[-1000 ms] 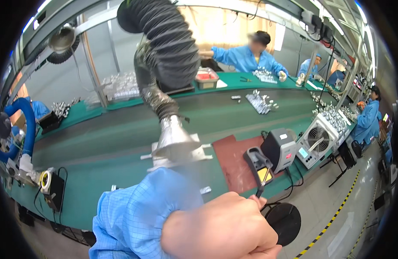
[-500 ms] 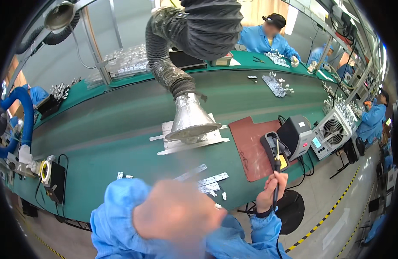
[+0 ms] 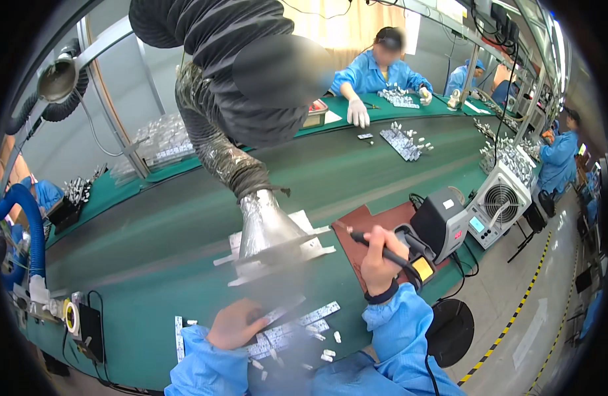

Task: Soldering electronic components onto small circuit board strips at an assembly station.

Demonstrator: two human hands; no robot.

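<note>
My right hand (image 3: 383, 254) grips a soldering iron (image 3: 400, 259) by its dark handle, its tip pointing left over the brown mat (image 3: 347, 228). My left hand (image 3: 236, 323) is low over the green bench, thumb and fingers closed on the end of a white circuit board strip (image 3: 285, 308), which is partly blurred. More white strips (image 3: 325, 311) lie just right of that hand, with small white connectors (image 3: 337, 337) scattered around them. Another strip (image 3: 179, 336) lies left of my left forearm. The soldering station (image 3: 442, 221) and its stand with a yellow sponge (image 3: 423, 267) are beside my right hand.
A metal fume hood (image 3: 268, 231) on a thick black hose hangs over a pale taped plate (image 3: 310, 247). A fan unit (image 3: 502, 198) stands at the right. Across the bench, a gloved co-worker (image 3: 376, 72) sits behind boards (image 3: 406, 142). A black box with tape (image 3: 83, 330) stands left.
The soldering iron has left its stand and swung left in my right hand. My left hand has lowered to the strips. The view has shifted, and a co-worker's gloved hand reaches over the bench.
</note>
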